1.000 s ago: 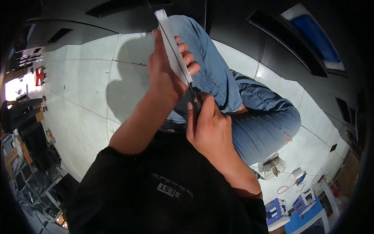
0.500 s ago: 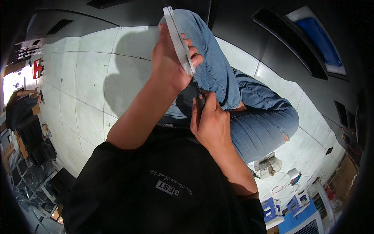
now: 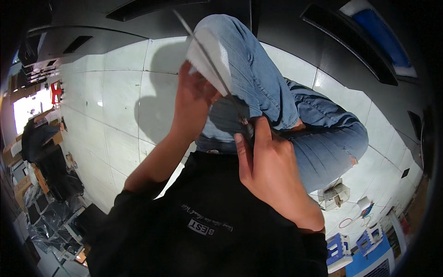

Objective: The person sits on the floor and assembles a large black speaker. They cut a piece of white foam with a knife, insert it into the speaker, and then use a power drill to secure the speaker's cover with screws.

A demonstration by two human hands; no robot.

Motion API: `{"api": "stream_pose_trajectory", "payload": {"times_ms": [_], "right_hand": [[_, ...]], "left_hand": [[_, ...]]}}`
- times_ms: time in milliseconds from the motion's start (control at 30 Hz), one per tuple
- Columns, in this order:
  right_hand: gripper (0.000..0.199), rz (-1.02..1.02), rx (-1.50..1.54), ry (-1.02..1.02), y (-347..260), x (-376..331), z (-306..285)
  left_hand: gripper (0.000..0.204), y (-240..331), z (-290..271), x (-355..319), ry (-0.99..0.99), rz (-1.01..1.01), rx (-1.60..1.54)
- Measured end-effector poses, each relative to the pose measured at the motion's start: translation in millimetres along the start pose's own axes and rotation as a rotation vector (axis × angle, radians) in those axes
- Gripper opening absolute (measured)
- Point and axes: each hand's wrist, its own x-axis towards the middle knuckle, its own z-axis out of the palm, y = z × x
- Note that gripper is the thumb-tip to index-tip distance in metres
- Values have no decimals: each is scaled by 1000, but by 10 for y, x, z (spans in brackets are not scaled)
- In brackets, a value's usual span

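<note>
My left hand (image 3: 191,94), blurred by motion, grips the near-left side of a flat white foam piece (image 3: 218,55); part of its fingers is hidden. The foam is tilted above my raised knee. In my right hand (image 3: 272,150), fingers closed, is the dark handle (image 3: 249,131) of a tool with a long, thin metal blade (image 3: 185,24). That blade points up and left, crossing the foam and running past its far edge. Whether it touches the foam I cannot tell.
My jeans-clad legs (image 3: 318,147) are folded on white floor tiles (image 3: 121,106). Dark cabinet panels (image 3: 286,27) stand ahead, with a blue pad (image 3: 380,39) at upper right. A clear container (image 3: 334,195) and small blue-white stools (image 3: 339,249) are at lower right. Wrapped goods (image 3: 46,212) lie left.
The foam has turned from edge-on to showing its broad face. My left hand has moved lower along it. My right hand with the bladed tool has shifted slightly right and nearer.
</note>
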Motion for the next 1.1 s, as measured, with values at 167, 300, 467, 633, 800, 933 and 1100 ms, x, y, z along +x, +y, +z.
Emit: {"api": "stream_pose_trajectory", "payload": {"times_ms": [167,300,467,633,800,933,1100], "right_hand": [[23,-66,-35,105,56,123,38],[24,-7,-27,135,52,159,38],[23,-8,-56,177,59,122,58],[22,-28,-27,127,-45,39,-5],[22,6,-16,12,-39,70,97],[21,0,-28,-5,-29,91,168],[20,-38,19,-2,29,23,245]], "left_hand": [[124,-204,-288,467,35,569,824],[121,-161,-53,777,44,814,850],[95,-182,-62,1022,-22,919,718],[79,-152,-173,852,-74,970,725],[75,-353,-278,747,-93,790,642],[76,-528,-276,757,-112,624,341],[71,-444,-201,777,-67,637,407]]}}
